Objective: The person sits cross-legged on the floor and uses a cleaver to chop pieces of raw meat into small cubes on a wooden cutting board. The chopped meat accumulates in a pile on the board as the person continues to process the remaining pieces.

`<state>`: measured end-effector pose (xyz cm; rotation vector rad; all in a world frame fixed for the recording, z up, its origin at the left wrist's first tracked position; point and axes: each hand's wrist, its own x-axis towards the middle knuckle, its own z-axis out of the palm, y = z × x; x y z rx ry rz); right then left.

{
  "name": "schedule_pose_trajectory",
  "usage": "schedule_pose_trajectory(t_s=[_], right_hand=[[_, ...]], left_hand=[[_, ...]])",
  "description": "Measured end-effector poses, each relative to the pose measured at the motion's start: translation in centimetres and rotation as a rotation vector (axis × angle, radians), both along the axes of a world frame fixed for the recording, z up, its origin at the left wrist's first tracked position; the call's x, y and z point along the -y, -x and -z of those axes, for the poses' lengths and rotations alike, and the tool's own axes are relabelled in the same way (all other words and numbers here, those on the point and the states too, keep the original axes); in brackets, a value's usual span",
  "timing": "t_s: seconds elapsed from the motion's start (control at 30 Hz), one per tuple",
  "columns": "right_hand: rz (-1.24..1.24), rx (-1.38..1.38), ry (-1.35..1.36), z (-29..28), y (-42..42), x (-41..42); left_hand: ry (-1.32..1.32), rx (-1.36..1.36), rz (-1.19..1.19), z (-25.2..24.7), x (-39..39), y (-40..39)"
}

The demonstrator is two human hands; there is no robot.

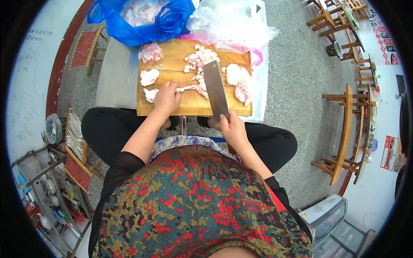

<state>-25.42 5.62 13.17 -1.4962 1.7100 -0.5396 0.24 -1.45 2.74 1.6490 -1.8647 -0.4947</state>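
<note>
My right hand (234, 128) grips a broad cleaver (213, 87) by its handle, with the blade pointing away from me over a wooden cutting board (180, 108). My left hand (167, 99) is closed on a pale, fatty strip of raw meat (187, 88). One end of the strip bulges out left of my fingers, and the other runs towards the blade. Left of the blade, chopped whitish pieces (201, 57) form a heap. Larger pale lumps (242, 82) lie to its right. Two smaller lumps, one pinkish (151, 52) and one white (149, 77), rest along the board's left side.
Behind the board stand an open blue plastic bag (135, 34) holding pale raw meat and a clear plastic bag (226, 25). A low red-webbed stool (84, 48) is at left. Wooden benches (343, 135) line the right, and a metal rack (48, 180) stands lower left.
</note>
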Motion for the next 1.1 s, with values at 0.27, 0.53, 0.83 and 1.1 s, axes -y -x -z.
schedule_pose_trajectory(t_s=[0.27,0.53,0.83,1.1], right_hand=[[-0.065,-0.075,-0.097,0.6,1.1,-1.7],[-0.095,-0.120,-0.120,-0.5,1.7,-1.4],[-0.185,-0.219,-0.042,1.3,2.2,-0.9],[-0.237,-0.315,0.107,0.9,0.2,0.3]], left_hand=[[0.028,0.012,-0.147,-3.9,-0.6,-1.5],[-0.136,0.289,0.024,-5.3,-3.4,-1.8],[-0.131,-0.062,-0.063,0.2,2.1,0.4],[0.097,-0.051,-0.076,0.6,2.4,0.6]])
